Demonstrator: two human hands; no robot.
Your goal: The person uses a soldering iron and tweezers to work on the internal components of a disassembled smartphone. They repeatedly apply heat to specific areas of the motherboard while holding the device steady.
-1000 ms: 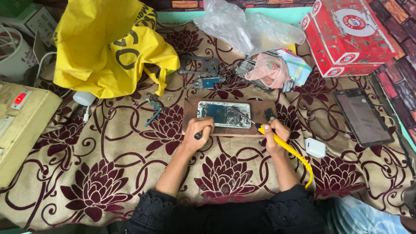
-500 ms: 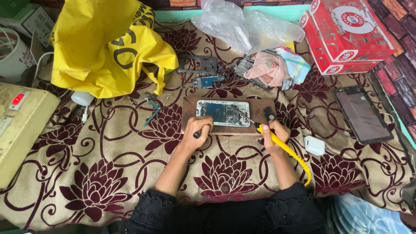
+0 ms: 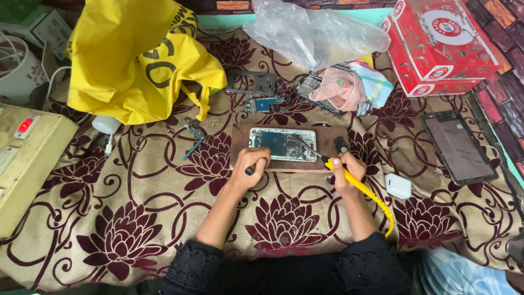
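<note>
- An opened white rectangular phone (image 3: 283,144), circuitry exposed, lies on a brown wooden board (image 3: 327,143) atop a beige cloth patterned with maroon flowers (image 3: 142,202).
- The left hand (image 3: 252,166), at the board's near edge, is curled tight around a slim dark tool (image 3: 250,170).
- The right hand (image 3: 345,170), at the board's right corner, grips a yellow-handled soldering iron (image 3: 355,183), its metal tip on the phone.
- Beyond the board sits a crumpled yellow bag (image 3: 136,60).
</note>
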